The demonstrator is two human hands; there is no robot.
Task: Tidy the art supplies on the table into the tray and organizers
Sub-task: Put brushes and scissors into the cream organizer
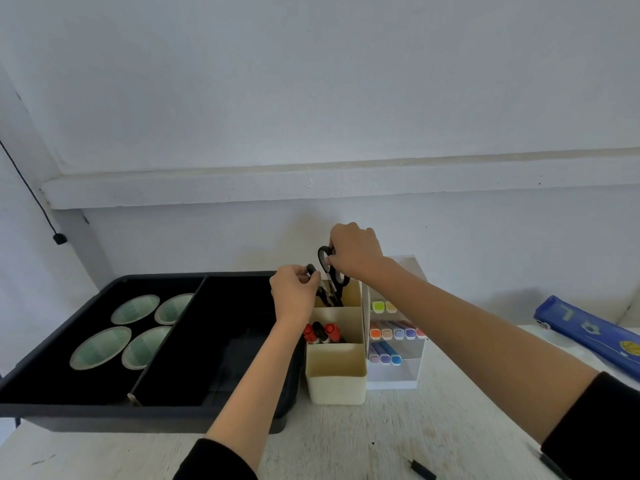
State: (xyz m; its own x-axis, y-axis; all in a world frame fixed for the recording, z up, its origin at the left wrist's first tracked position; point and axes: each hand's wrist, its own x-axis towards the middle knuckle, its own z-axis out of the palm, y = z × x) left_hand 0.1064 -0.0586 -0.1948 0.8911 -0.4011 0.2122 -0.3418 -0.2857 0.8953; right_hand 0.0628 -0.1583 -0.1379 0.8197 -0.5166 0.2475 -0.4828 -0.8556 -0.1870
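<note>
Seating scissors [336,284] upright in the cream organizer [336,375], I am pinching their handles with left hand [294,292] and right hand [353,251], avoiding snags.

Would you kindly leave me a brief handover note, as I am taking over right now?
Left hand and right hand: each pinches a handle loop of the black-handled scissors, tips down in the back compartment of the cream plastic organizer.
Done: red- and black-capped markers in its middle compartment; pastel markers in the clear marker rack; four round pale-green dishes in the black tray.
Left: release the scissors; blue pencil case and short black pen lie loose on the white table.
</note>
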